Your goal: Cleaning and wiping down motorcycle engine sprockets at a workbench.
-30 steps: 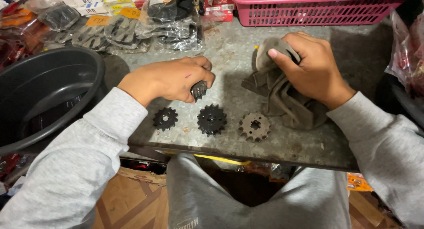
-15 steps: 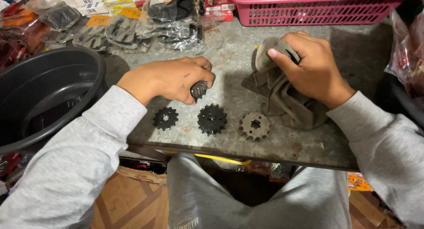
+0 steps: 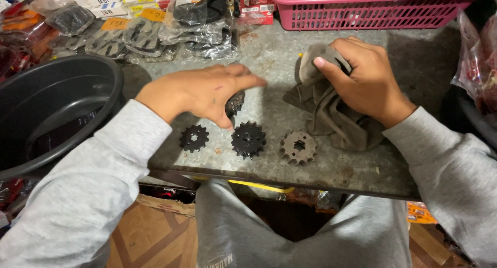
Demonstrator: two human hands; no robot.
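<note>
My left hand [image 3: 202, 94] hovers over the grey metal bench [image 3: 269, 56] with its fingers stretched out to the right and blurred. A small dark sprocket [image 3: 235, 103] stands tilted on edge just under the fingers, beside the thumb. Below it three sprockets lie flat in a row: a small black one [image 3: 194, 138], a larger black one [image 3: 248, 139] and a rusty brown one [image 3: 298, 147]. My right hand [image 3: 362, 76] grips a crumpled grey-brown rag [image 3: 336, 120] that rests on the bench.
A black plastic tub [image 3: 57, 107] stands at the left. A pink basket [image 3: 373, 12] sits at the back right. Bagged parts [image 3: 145, 35] and small boxes line the back left. Plastic bags [image 3: 476, 61] hang at the right edge.
My left hand has uncurled from a closed grip on the small sprocket; its fingers now reach out to the right. My right hand and the rag have stayed put.
</note>
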